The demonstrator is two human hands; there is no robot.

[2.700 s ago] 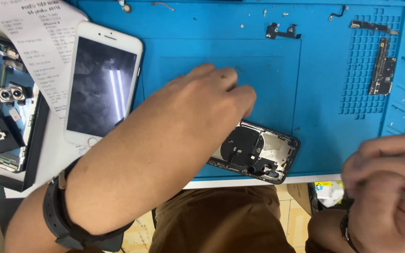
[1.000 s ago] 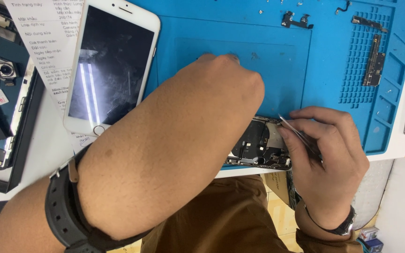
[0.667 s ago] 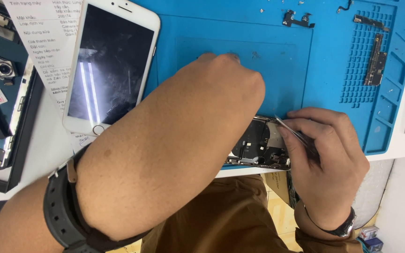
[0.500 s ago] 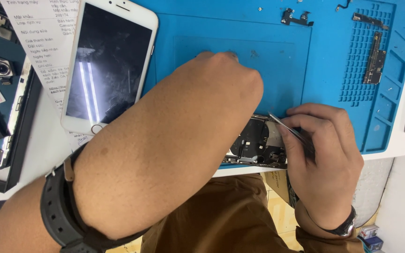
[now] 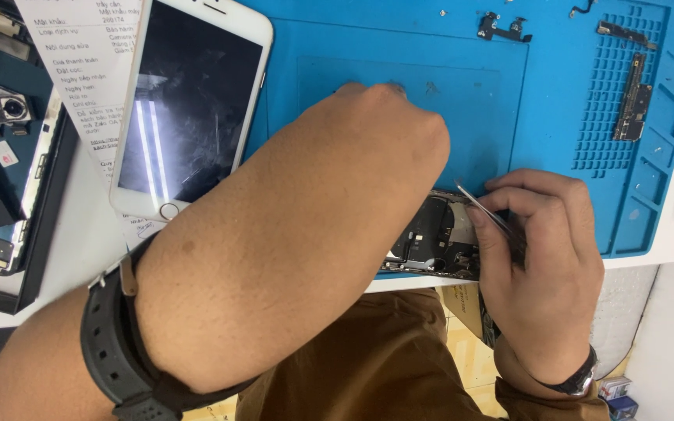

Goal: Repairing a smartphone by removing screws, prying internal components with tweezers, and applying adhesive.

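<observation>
An opened phone body [image 5: 438,243] with its dark inner parts exposed lies at the near edge of the blue work mat [image 5: 555,101]. My left hand [image 5: 368,148] is pressed down over its left part and hides most of it; the fingers cannot be seen. My right hand [image 5: 536,257] pinches thin metal tweezers [image 5: 484,209], whose tip points at the phone body's upper edge. A black watch strap [image 5: 115,343] circles my left wrist, and a dark band is on my right wrist.
A white phone [image 5: 189,109] with a dark screen lies left of my arm, partly on a printed paper sheet [image 5: 87,70]. A dark tray [image 5: 1,179] with camera modules sits at far left. A narrow circuit board [image 5: 633,105] and small brackets [image 5: 501,27] rest on the mat.
My right hand came in from the lower right with the tweezers to the opened phone body. My left hand has stayed over the phone, and the tweezers' tip has shifted slightly left.
</observation>
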